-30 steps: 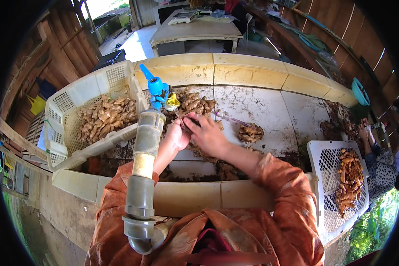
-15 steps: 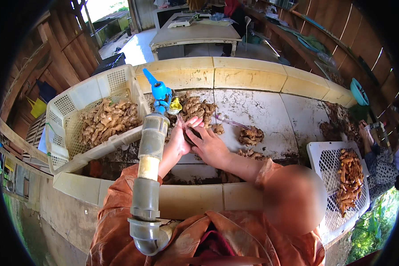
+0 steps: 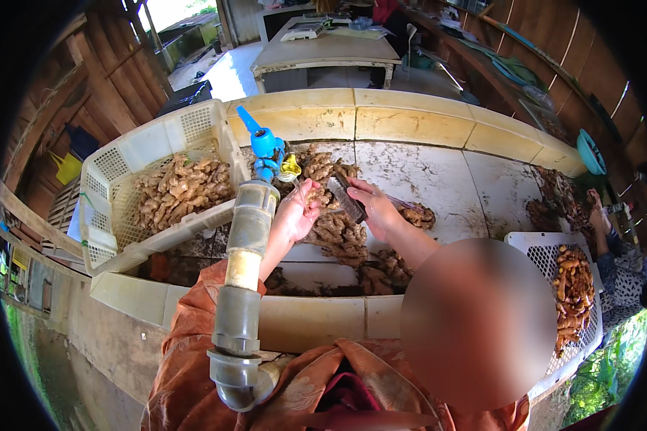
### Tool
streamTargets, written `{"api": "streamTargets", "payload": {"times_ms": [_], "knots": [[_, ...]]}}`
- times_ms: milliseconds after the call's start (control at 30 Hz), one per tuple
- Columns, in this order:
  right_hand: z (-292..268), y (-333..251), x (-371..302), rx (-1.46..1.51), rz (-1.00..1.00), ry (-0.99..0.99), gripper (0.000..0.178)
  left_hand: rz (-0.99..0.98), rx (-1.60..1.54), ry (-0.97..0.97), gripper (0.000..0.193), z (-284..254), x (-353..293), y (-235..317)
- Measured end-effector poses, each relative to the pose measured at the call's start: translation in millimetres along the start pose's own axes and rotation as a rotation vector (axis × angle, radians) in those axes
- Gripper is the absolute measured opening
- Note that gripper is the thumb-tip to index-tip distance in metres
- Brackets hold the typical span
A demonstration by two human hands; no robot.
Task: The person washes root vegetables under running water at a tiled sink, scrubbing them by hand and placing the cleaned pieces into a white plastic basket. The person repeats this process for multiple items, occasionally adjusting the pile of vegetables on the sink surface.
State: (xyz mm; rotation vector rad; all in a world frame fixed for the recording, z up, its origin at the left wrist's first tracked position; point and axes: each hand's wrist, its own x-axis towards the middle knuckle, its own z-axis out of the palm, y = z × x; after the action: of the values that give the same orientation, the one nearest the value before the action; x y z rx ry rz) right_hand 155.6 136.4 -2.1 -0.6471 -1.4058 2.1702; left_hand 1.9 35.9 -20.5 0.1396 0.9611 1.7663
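My left hand [image 3: 297,212] is just below the blue tap [image 3: 266,147], its fingers closed around a piece of ginger [image 3: 319,200]. In my right hand [image 3: 378,208] is a dark scrubbing brush [image 3: 349,198], tilted, with its bristle side toward the ginger. Wet, muddy ginger [image 3: 340,238] lies in a heap on the white tiles below my hands. More ginger roots [image 3: 318,164] sit behind them, beside the tap. A further clump [image 3: 418,215] is partly hidden behind my right wrist.
A grey pipe [image 3: 239,302] rises in front of my left forearm. On the left stands a white crate [image 3: 111,161] with ginger inside. At right, a white perforated tray [image 3: 535,251] holds more roots. Another person's hand [image 3: 598,212] is at the far right. A tiled ledge [image 3: 410,118] borders the basin.
My hands were close together below the tap. Now they are apart: the right has moved up and to the right, and its brush shows clearly. The view has shifted slightly.
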Motion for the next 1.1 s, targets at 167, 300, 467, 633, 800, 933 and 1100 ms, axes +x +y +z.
{"api": "streamTargets", "payload": {"times_ms": [167, 300, 467, 633, 800, 933, 1100], "knots": [[15, 4, -10, -1.002, -0.74, -0.25, 0.045, -0.033, 0.038, 0.039, 0.021, -2, -2, 0], [18, 5, -16, -1.045, -0.713, 0.002, 0.047, -0.077, 0.089, -0.202, 0.024, -4, -4, -2], [16, 6, -19, -1.227, -0.973, -0.09, 0.044, -0.036, 0.109, 0.061, 0.023, 0, -2, -10], [-15, 8, -1, -1.068, -0.483, -0.072, 0.046, -0.044, 0.145, -0.177, 0.021, -11, 8, -12], [-19, 32, -19, -0.238, -0.132, -0.128, 0.056, 0.006, -0.17, -0.565, 0.026, -15, 7, -28], [4, 42, -30, -0.033, -0.097, -0.274, 0.054, 0.17, 0.075, -0.265, 0.027, 2, 1, -47], [19, 33, -35, -0.343, -0.095, -0.123, 0.048, 0.268, 0.106, -0.146, 0.027, -8, 8, -34]]}}
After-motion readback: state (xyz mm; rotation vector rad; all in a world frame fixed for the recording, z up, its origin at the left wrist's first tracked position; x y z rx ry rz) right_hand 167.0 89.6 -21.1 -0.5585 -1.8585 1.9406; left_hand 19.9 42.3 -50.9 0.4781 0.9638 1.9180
